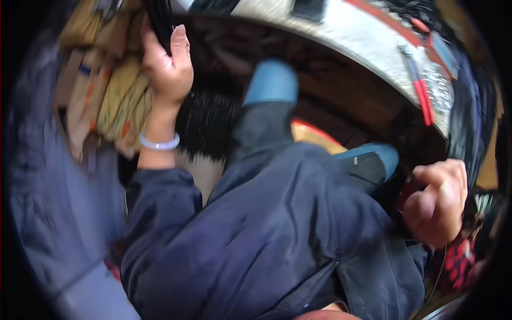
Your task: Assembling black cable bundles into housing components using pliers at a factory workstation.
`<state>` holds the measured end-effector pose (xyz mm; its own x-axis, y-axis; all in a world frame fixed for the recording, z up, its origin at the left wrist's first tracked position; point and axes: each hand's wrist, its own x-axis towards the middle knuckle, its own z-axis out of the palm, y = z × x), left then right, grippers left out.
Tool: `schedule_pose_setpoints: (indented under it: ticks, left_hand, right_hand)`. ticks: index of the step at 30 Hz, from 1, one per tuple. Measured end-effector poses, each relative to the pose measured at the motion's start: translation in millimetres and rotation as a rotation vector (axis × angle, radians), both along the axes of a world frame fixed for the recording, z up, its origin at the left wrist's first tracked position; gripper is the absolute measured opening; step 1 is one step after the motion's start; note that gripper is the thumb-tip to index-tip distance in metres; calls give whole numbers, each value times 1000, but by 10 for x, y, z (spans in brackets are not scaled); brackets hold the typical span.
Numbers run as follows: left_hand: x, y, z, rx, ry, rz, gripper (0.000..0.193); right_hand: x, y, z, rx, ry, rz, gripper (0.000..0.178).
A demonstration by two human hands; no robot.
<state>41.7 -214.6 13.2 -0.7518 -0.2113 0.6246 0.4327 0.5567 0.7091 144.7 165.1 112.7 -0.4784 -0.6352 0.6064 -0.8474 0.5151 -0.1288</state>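
My left hand point(169, 72), a pale bangle around its wrist, is raised at the upper left. Its fingers close around a bundle of thin black strands point(159, 21), which runs up out of the picture. The thumb points up along the bundle. On the right, my right hand point(438, 200) is closed with its fingers curled in, apart from the worktop. Whatever it may hold is hidden, and the hand is a little blurred. Below my left hand hangs or stands a thick mass of black strands point(205, 125) with loose, uneven ends.
A pale worktop point(357, 32) curves across the upper right. Pliers with red handles point(421, 96) lie there, near a heap of small shiny pieces point(440, 90) and a dark flat object point(308, 9). Yellowish bundles point(120, 96) sit at the left. Blue shoe tips point(273, 80) show below the worktop.
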Motion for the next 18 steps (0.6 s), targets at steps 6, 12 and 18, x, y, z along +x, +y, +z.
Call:
schedule_pose_setpoints:
  ticks: [6,12,18]
  left_hand:
    - [1600,-486,-2084,-237,-582,386,51]
    - [3009,-481,-3578,-269,-1142,314,62]
    - [2092,-1442,-3114,-1061,-973,571,78]
  right_hand:
    - [-230,-305,-614,89,-200,-42,23]
    - [-266,-463,-671,139,-198,-28,23]
    - [-308,-584,-687,167,-206,-18,21]
